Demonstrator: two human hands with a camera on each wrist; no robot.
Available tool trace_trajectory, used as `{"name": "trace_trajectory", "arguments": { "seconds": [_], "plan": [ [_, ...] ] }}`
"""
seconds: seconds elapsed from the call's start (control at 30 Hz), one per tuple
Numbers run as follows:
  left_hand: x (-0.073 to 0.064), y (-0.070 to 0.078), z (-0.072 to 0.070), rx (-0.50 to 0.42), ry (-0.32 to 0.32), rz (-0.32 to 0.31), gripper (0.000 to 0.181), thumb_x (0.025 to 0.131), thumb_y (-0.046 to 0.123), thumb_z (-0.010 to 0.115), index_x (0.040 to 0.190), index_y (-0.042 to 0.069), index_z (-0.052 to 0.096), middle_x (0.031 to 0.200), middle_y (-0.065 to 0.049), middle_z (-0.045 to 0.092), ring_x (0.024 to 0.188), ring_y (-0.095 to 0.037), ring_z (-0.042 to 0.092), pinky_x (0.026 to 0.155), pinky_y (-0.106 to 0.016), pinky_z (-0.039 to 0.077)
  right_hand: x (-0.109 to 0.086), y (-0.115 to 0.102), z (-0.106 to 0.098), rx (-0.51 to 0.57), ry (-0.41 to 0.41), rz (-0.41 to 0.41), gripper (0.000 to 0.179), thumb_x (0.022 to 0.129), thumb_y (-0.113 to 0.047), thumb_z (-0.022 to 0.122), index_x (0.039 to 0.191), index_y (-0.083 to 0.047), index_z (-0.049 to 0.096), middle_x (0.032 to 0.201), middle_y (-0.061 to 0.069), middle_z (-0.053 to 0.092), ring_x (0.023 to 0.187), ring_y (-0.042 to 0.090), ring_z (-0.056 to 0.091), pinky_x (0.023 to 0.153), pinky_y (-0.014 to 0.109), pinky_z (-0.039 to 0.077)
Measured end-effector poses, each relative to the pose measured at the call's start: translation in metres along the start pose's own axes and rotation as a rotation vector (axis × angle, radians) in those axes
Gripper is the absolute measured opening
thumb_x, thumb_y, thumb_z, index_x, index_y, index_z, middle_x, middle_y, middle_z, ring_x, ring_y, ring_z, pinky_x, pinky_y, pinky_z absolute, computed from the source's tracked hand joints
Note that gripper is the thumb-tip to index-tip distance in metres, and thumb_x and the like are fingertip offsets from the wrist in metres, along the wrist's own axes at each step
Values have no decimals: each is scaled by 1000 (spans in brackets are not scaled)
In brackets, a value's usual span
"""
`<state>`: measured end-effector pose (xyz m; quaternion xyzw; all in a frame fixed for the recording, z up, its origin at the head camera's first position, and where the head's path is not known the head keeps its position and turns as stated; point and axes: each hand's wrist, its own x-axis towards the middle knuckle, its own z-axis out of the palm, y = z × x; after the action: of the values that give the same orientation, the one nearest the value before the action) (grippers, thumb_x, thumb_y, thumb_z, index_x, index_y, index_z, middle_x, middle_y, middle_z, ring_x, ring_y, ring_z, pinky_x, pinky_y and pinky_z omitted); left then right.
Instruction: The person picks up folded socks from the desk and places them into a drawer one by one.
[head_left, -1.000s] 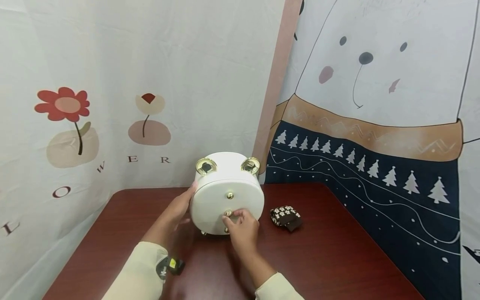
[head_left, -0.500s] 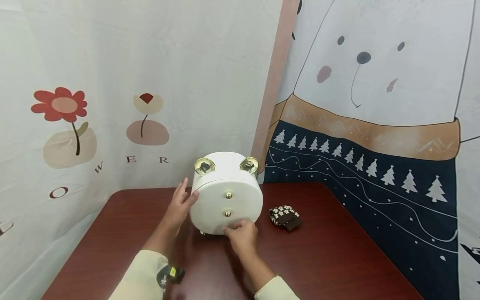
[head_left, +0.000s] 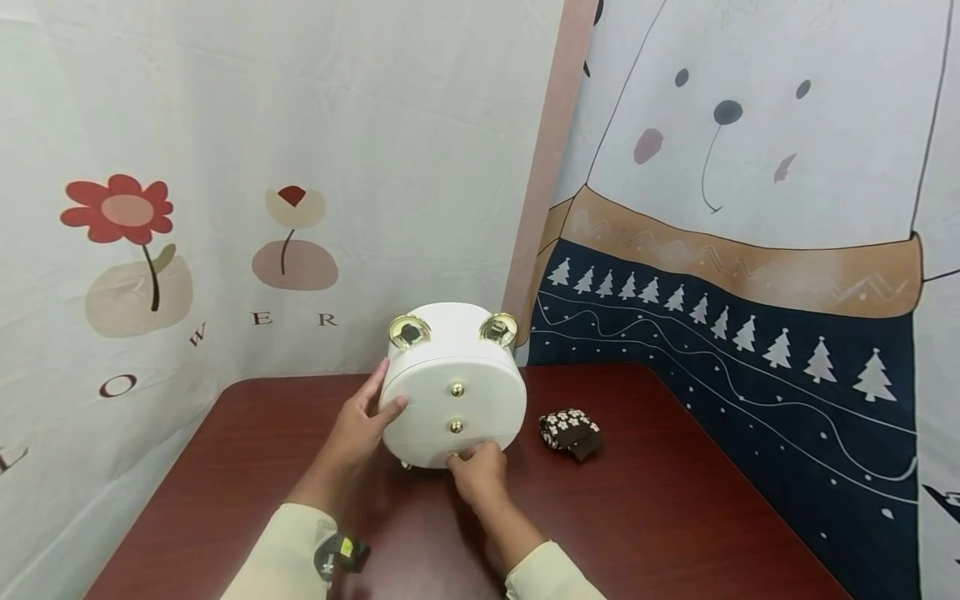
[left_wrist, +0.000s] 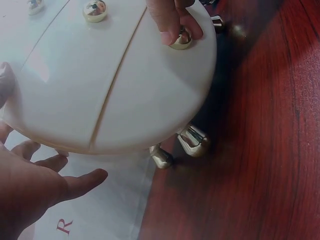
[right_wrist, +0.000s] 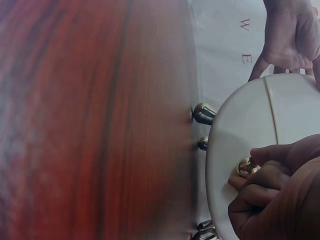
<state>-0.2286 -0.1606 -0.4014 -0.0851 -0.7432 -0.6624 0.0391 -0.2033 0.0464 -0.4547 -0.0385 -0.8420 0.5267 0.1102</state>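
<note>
A white rounded drawer box (head_left: 491, 392) with gold knobs stands on the table, gold rings on its top and shiny metal feet below. My right hand (head_left: 480, 473) pinches the lowest knob (left_wrist: 181, 41) between thumb and fingers; the head view mostly hides that knob. In the right wrist view, the fingertips lie around the same knob (right_wrist: 245, 167). Against the box's left side rests my left hand (head_left: 356, 429), its thumb on the front edge and its fingers stretched along the side. The drawers look closed, with thin seams between them.
To the right of the box lies a small folded dark brown item (head_left: 570, 434) with white flowers. The reddish-brown table (head_left: 645, 517) reaches back to printed cloth hangings (head_left: 420, 167). A dark device (head_left: 341, 552) is strapped on the left wrist.
My right hand has moved down from the middle knob to the lowest one. The left hand came slightly off the box's side and touches it again, thumb farther onto the front.
</note>
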Motion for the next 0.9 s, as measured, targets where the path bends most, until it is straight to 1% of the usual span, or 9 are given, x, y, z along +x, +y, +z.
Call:
{"name": "trace_trajectory", "arguments": {
  "seconds": [0.2, 0.33, 0.6, 0.73, 0.9],
  "plan": [
    [0, 1, 1, 1, 8, -26, 81, 109, 25, 71, 176, 26, 26, 184, -6, 17, 169, -32, 22, 125, -53, 40, 0, 0, 0, 26, -24, 13, 22, 88, -5, 83, 68, 4, 77, 65, 4, 68, 64, 13, 55, 57, 28, 48],
    [0, 2, 1, 8, 16, -34, 81, 109, 26, 71, 176, 26, 26, 184, -9, 18, 168, -34, 24, 125, -55, 40, -1, -2, -1, 15, -25, 15, 21, 87, -6, 84, 69, 3, 78, 66, 3, 69, 66, 13, 55, 58, 28, 48],
    [-1, 2, 0, 44, 31, -61, 82, 108, 30, 72, 175, 31, 27, 183, -12, 23, 163, -34, 34, 119, -57, 48, -8, -1, -4, -24, -8, -21, 22, 82, -8, 87, 65, 1, 77, 64, 4, 69, 66, 13, 55, 62, 31, 51],
    [-2, 3, 1, 45, 36, -68, 82, 107, 30, 73, 175, 32, 27, 182, -12, 25, 161, -33, 36, 119, -56, 48, -12, -1, -8, -23, -24, -20, 21, 83, -8, 87, 66, 0, 78, 66, 4, 70, 67, 12, 56, 63, 30, 51],
    [-2, 5, 0, 47, 42, -63, 81, 107, 29, 74, 175, 31, 28, 181, -13, 27, 160, -32, 38, 119, -52, 49, -17, -2, -14, -26, -59, -14, 19, 84, -7, 86, 68, 1, 79, 67, 4, 70, 69, 12, 56, 63, 30, 50]
  ]
}}
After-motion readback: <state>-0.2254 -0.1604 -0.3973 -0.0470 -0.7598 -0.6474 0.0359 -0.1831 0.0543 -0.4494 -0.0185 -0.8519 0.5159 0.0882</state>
